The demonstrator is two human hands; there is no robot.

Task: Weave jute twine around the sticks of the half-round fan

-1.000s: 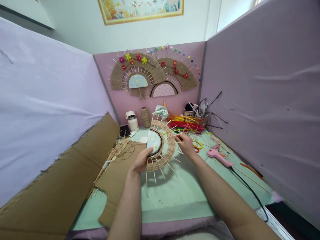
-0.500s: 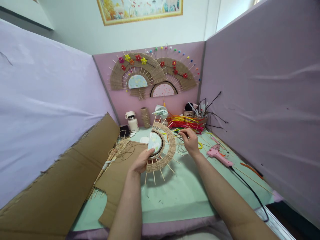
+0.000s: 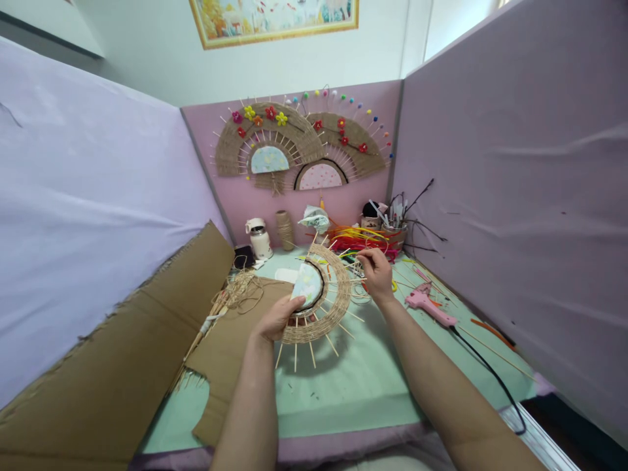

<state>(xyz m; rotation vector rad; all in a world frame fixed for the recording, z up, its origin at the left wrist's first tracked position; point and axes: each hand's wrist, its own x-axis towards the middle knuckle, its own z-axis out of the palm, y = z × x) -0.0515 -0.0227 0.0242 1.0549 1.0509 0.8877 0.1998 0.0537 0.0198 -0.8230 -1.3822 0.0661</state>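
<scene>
A half-round woven fan [image 3: 338, 302] with thin sticks radiating past its twine band is held up over the table. My left hand [image 3: 279, 318] grips its lower left, the thumb lying on the pale floral half-circle [image 3: 307, 285] at the centre. My right hand [image 3: 377, 271] is at the fan's right edge, by the stick tips. Its fingers are pinched together, apparently on the twine [image 3: 362, 291], a thin strand of which loops below them; the exact grip is too small to see clearly.
Cut cardboard [image 3: 230, 347] and a bundle of sticks [image 3: 216, 314] lie to the left. A pink glue gun [image 3: 429, 306] with a black cord rests on the right. Behind are a twine spool [image 3: 284, 230], a white bottle [image 3: 259, 239] and colourful pipe cleaners [image 3: 360, 241]. Finished fans [image 3: 275, 140] hang on the back panel.
The fan has turned and tilted slightly clockwise, its lower edge shifting left and its top edge right. My right hand has moved a little to the right.
</scene>
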